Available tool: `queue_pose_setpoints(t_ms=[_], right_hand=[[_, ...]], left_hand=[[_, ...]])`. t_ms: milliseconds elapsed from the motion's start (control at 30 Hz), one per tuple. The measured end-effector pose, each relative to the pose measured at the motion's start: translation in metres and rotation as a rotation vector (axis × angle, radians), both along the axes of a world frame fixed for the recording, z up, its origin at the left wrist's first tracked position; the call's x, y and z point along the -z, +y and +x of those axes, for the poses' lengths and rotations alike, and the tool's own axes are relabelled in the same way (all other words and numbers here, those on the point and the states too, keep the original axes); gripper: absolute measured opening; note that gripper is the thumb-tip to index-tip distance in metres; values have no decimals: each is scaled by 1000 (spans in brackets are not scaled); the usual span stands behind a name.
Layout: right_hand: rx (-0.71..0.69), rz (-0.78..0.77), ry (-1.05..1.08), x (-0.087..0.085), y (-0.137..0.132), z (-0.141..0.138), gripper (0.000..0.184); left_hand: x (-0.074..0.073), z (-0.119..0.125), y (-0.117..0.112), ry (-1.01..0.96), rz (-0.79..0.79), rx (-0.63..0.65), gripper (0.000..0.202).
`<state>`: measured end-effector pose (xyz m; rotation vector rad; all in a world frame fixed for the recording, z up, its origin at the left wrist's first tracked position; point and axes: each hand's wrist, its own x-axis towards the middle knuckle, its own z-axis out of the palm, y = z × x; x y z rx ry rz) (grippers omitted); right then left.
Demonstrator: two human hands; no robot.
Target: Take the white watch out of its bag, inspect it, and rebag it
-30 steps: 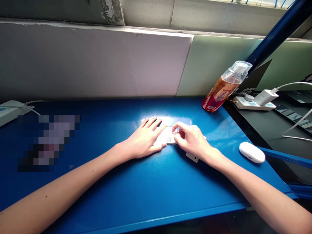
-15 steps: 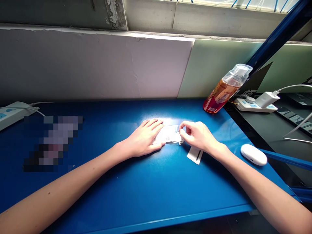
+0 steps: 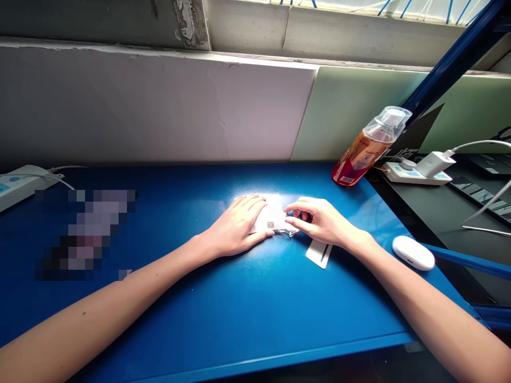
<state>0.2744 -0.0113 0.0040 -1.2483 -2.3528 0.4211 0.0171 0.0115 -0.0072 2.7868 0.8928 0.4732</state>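
Observation:
A small white packet (image 3: 270,215) with a square printed code lies on the blue table, its right end crinkled and clear like plastic film. My left hand (image 3: 239,226) rests flat across the left part of the packet, fingers stretched out and thumb along the near edge. At the right end, my right hand (image 3: 319,219) has its thumb and forefinger curved round the packet's edge in a loose pinch, other fingers curled. Glare and the fingers hide what exactly is between the tips. Partly under my right wrist lies a white card (image 3: 319,254) with a dark stripe.
The blue table (image 3: 255,319) backs onto a wall. An orange-red bottle (image 3: 365,151) with a clear cap stands back right. A white oval case (image 3: 413,253) sits near the right edge. Power strips (image 3: 417,174) lie at both sides; a pixelated thing (image 3: 85,231) is at left.
My right hand has shifted slightly left over the packet, and its thumb and forefinger are less tightly bent. The blue marking at the packet's right end no longer shows. My left hand stays put.

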Motion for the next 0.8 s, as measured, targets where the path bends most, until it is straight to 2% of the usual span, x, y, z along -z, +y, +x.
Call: queue_pose_setpoints(t_ms=[167, 333, 600, 700, 800], right_hand=[[-39, 61, 4, 4, 0, 1, 31], [-109, 8, 63, 4, 0, -1, 19], [-46, -2, 36, 5, -3, -8, 18], [-59, 21, 19, 2, -1, -3, 17], [-70, 25, 10, -4, 5, 8, 24]], left_hand=[[1, -1, -1, -44, 40, 8, 56], [0, 0, -1, -48, 51, 10, 54], [-1, 0, -1, -52, 9, -17, 63], [0, 0, -2, -49, 9, -43, 65], [0, 0, -2, -38, 9, -63, 65]])
